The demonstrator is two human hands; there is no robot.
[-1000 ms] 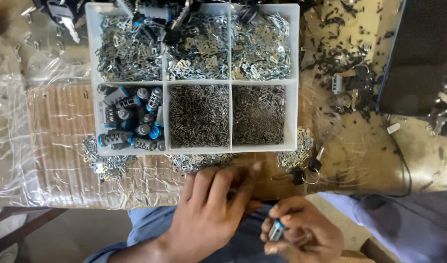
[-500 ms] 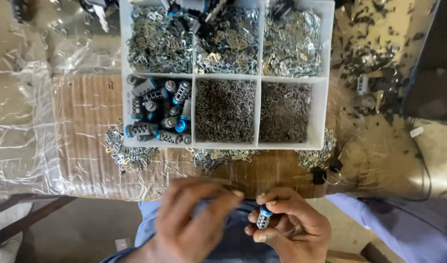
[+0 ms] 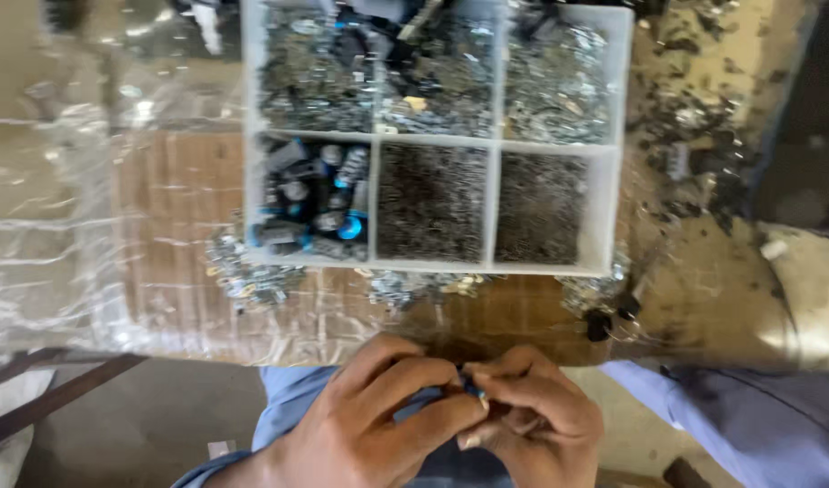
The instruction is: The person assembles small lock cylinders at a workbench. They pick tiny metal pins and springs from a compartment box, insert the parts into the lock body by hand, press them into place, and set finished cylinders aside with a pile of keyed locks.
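Lying across the left of the table, a sheet of crinkled clear plastic [image 3: 62,226] covers a brown corrugated cardboard panel [image 3: 179,235]. Beside it sits a white plastic six-compartment tray [image 3: 492,149]; its lower-left compartment holds blue-and-grey cylindrical parts [image 3: 310,212], the others small metal pieces. Below the table edge, the left hand [image 3: 378,425] and right hand [image 3: 536,420] press together, fingertips pinching a small blue cylindrical part [image 3: 473,389] between them. Dark scraps [image 3: 694,136] litter the right.
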